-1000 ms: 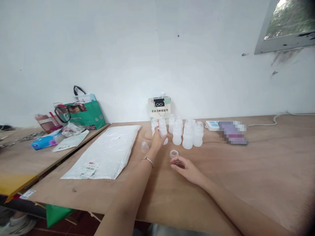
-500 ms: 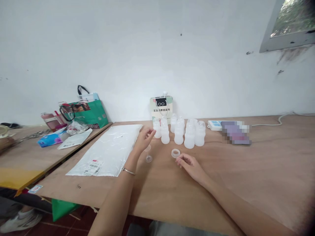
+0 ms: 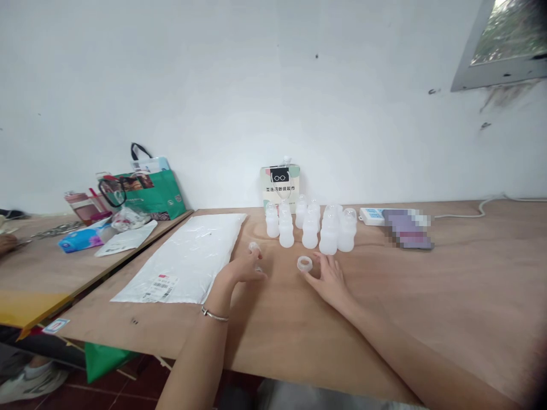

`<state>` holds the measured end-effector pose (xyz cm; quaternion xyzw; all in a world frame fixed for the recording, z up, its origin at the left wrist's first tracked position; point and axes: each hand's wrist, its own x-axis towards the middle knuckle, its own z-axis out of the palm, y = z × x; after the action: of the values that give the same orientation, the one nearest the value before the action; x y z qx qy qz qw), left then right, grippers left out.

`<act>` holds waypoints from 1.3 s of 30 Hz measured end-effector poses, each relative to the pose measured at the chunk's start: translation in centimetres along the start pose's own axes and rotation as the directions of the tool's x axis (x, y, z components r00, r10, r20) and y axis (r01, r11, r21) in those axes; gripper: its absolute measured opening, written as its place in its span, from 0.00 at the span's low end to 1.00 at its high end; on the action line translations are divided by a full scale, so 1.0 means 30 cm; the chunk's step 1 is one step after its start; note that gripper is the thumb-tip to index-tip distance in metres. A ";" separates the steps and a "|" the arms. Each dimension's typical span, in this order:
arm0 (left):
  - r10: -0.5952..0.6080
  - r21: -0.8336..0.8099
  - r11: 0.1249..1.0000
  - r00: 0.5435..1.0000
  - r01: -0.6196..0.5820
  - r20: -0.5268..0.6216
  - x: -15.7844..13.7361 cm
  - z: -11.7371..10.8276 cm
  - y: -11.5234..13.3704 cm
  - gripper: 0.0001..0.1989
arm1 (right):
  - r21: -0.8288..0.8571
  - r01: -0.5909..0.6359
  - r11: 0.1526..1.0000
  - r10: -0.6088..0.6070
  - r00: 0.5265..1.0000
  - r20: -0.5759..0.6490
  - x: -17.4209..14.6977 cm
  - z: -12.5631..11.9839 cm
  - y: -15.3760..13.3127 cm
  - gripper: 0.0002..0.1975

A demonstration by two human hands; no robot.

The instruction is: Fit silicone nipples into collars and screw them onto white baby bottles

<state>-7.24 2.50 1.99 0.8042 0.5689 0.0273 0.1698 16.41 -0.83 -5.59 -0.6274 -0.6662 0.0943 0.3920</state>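
My left hand (image 3: 241,269) rests on the wooden table (image 3: 427,296), its fingertips closed around a small clear piece (image 3: 257,269). A clear dome cap (image 3: 253,246) stands just beyond that hand. My right hand (image 3: 327,279) lies flat with fingers apart, its fingertips beside a white ring (image 3: 304,263); I cannot tell if they touch it. Behind both hands stands a cluster of several small white bottles (image 3: 310,228) with clear caps.
A flat white plastic bag (image 3: 188,256) lies to the left. A card box with a glasses logo (image 3: 280,182) leans on the wall. A power strip (image 3: 371,215) and a blurred purple item (image 3: 407,229) sit right; a green bag (image 3: 156,193) and a tissue pack (image 3: 79,242) on the left table.
My left hand drew back from the bottles and came down onto the small clear piece. My right hand slid forward beside the white ring.
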 end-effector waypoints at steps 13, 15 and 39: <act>0.043 0.057 0.998 0.994 -0.037 -0.100 0.040 0.041 -0.018 0.14 | 0.510 -0.146 0.848 0.058 0.981 0.185 0.059 0.006 -0.030 0.14; 0.079 0.042 0.996 0.987 -0.074 -0.142 0.038 0.040 -0.010 0.17 | 0.634 -0.231 0.738 0.076 0.962 0.262 0.055 -0.020 -0.037 0.16; 0.399 -0.121 0.749 0.590 -0.651 -0.702 0.035 0.153 0.213 0.07 | 0.775 -0.592 -0.221 -0.013 0.797 0.604 0.051 -0.048 -0.074 0.11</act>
<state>0.02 0.47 -0.53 0.8315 0.3061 0.4533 0.0973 15.80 -0.40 -2.64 -0.2234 -0.2493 0.7738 0.5378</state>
